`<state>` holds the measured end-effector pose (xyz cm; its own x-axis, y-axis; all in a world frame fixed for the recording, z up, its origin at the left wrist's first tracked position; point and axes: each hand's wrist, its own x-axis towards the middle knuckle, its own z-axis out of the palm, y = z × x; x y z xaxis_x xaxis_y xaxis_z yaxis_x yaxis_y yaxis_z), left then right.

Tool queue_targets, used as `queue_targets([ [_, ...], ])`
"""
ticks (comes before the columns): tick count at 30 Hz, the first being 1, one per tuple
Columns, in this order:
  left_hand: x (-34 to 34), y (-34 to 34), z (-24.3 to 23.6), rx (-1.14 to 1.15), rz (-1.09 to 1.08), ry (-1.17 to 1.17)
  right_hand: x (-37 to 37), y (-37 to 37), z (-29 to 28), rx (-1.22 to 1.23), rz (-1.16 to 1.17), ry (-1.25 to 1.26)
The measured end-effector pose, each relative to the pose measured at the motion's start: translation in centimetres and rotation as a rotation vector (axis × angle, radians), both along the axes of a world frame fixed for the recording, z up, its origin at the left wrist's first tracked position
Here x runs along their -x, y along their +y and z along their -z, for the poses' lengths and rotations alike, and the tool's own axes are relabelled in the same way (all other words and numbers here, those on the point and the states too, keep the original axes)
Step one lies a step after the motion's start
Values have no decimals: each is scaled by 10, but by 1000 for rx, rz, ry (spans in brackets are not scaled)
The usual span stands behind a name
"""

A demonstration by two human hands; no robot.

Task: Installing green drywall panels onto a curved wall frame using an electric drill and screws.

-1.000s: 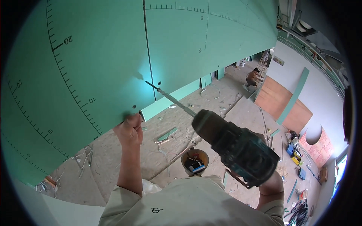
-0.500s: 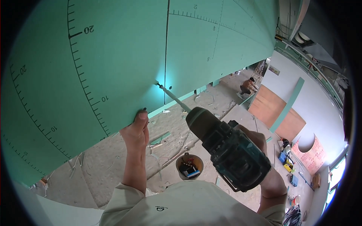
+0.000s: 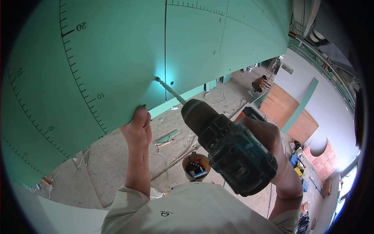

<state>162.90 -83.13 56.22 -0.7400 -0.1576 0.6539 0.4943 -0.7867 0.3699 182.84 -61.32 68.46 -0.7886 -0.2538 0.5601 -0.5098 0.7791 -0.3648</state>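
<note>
My right hand (image 3: 269,134) is closed round a dark teal cordless drill (image 3: 239,160). Its long bit (image 3: 171,89) meets the big green board (image 3: 109,54) just left of a vertical seam, where the drill's light makes a bright patch. The screw or tip at that end is too small to make out. My left hand (image 3: 137,128) is closed on the board's lower edge, thumb on its face beside a small dark screw. Another dark screw head (image 3: 172,83) sits right of the seam, and a narrow green strip (image 3: 181,97) shows along the lower edge.
A bucket of tools (image 3: 194,165) stands below me amid offcuts on the dusty floor. A co-worker (image 3: 259,84) crouches at the back right. Plywood (image 3: 274,101) and a green strip (image 3: 300,105) lean on the white wall, with tool cases (image 3: 296,162) beside it.
The drill has risen and tilted up, its bit now against the board left of the seam instead of near it. My right hand shows more; my left hand stays at the edge, slightly higher.
</note>
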Motion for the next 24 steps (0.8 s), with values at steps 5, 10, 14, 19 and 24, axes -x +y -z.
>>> queue_targets([
  [5, 3, 10, 1, 1, 28, -21, -1, 6, -7, -61, 35, 94],
  [10, 4, 1, 3, -5, 1, -40, 5, 5, -4, -6, -9, 67],
  [14, 5, -1, 7, -8, 18, -22, 7, 9, -6, -89, -5, 68],
  [19, 4, -1, 4, -15, 23, -22, 5, 12, -13, -126, 12, 47],
  [24, 3, -1, 2, 3, 32, -28, 10, 12, -17, -255, 12, 186],
])
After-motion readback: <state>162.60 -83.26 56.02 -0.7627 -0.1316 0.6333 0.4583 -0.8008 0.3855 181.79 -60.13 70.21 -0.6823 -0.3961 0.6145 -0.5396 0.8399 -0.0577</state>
